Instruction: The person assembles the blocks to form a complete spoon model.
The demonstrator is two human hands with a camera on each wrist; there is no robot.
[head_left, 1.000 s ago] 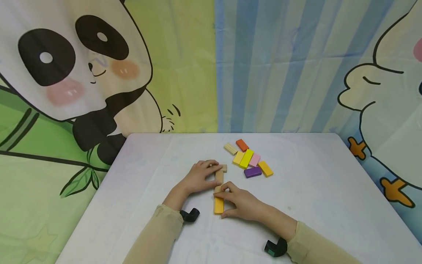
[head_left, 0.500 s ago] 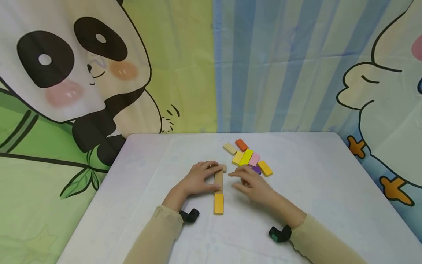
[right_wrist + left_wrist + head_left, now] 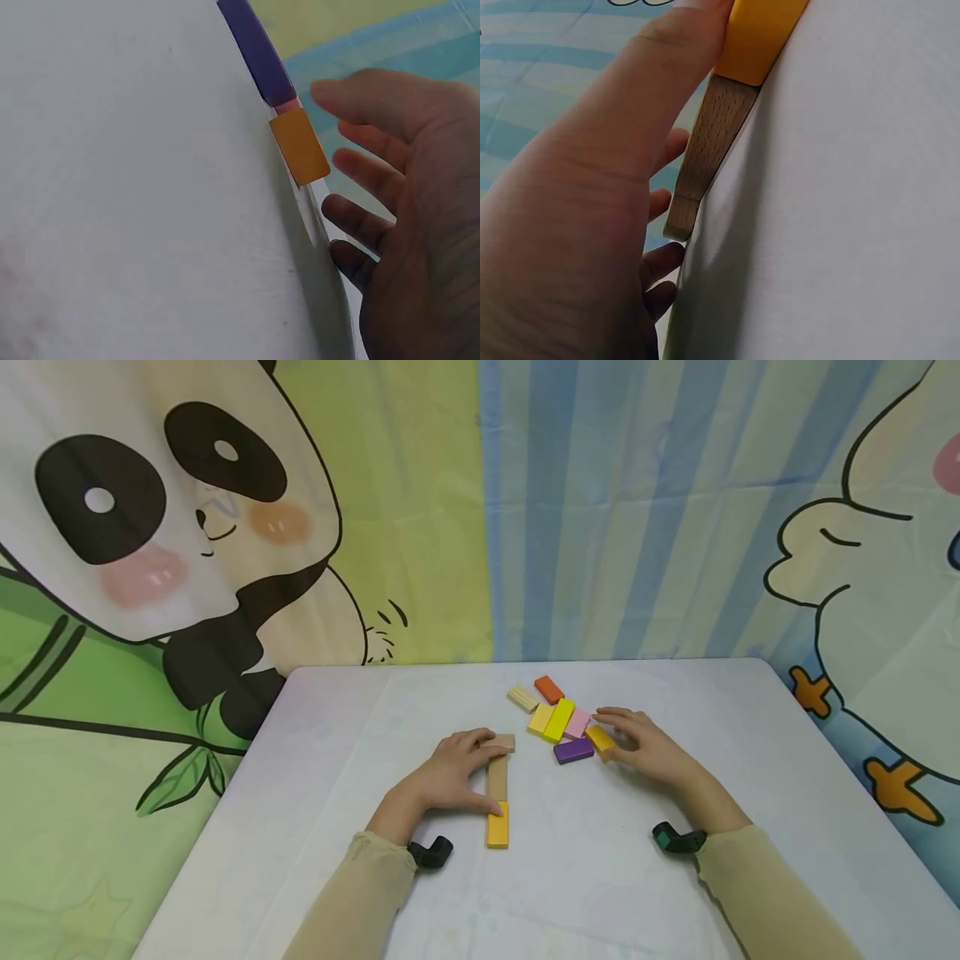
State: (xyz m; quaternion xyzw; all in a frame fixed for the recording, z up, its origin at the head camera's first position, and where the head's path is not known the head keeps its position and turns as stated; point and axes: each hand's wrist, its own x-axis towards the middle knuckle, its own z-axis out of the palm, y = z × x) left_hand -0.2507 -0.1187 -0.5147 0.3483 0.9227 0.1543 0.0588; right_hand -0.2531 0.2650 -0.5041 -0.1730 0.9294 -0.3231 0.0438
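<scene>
A row of flat blocks lies in the middle of the table in the head view: a plain wooden block (image 3: 498, 777) with an orange-yellow block (image 3: 497, 831) at its near end. Across its far end lies another wooden block (image 3: 506, 742). My left hand (image 3: 455, 774) rests along this row, thumb on the orange-yellow block and fingertips at the far wooden block. At the loose blocks on the right, my right hand (image 3: 651, 749) hovers with thumb and fingers apart around a second orange-yellow block (image 3: 300, 146). The right wrist view shows no clear grip on it.
Beside the right hand lie a purple block (image 3: 573, 751), a pink block (image 3: 577, 722), a bright yellow block (image 3: 558, 720) and a pale yellow one (image 3: 540, 718). Farther back are a red-orange block (image 3: 549, 690) and a ridged wooden piece (image 3: 522, 698). A printed curtain (image 3: 600, 527) hangs behind the table.
My right hand has left the row and moved right and away to the loose orange-yellow block. My left thumb has slid nearer, from the wooden block onto the row's orange-yellow block.
</scene>
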